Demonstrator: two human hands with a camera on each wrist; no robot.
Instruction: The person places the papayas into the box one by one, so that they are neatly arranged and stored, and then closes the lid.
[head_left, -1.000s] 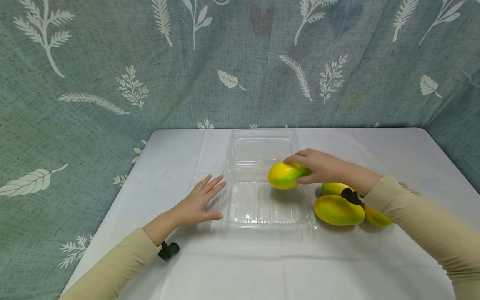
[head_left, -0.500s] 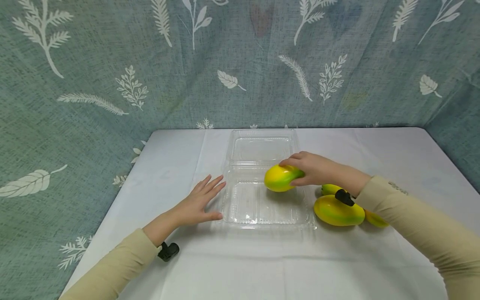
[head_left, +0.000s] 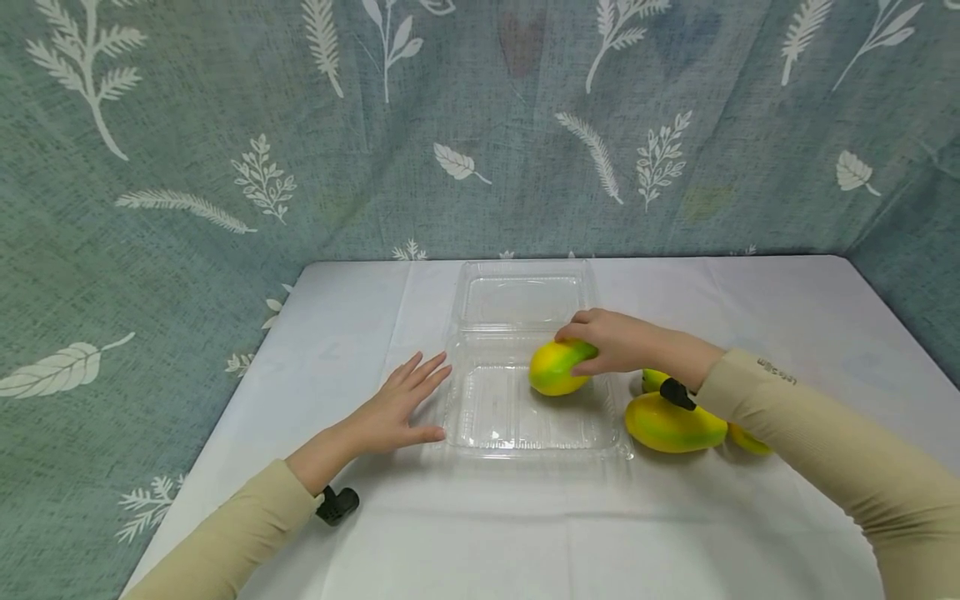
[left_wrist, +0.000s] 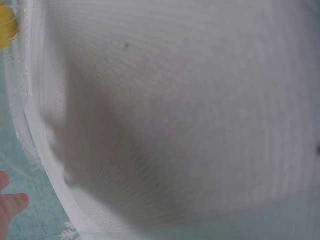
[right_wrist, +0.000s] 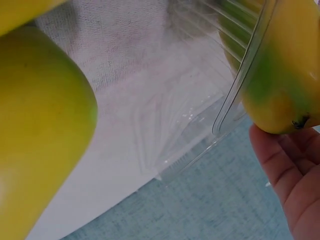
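Note:
A yellow-green mango (head_left: 555,369) is gripped by the right hand (head_left: 618,340), fingers on its far side and thumb on the near side. It is low over the right half of a clear plastic clamshell box (head_left: 487,408), whose lid (head_left: 525,298) lies folded back. In the right wrist view the held mango (right_wrist: 287,65) shows its stem end by the fingers, partly behind the clear box wall. The left hand (head_left: 393,408) has its fingers spread at the box's left edge, holding nothing. Only a few of its fingertips (left_wrist: 15,204) appear in the left wrist view.
More mangoes lie right of the box: one in front (head_left: 675,422), others partly hidden by the right wrist and sleeve. A white cloth (head_left: 480,533) covers the table. A leaf-patterned curtain (head_left: 525,150) hangs behind and at the sides.
The right hand has carried the mango left and slightly down toward the floor of the box. The left hand has stayed in place.

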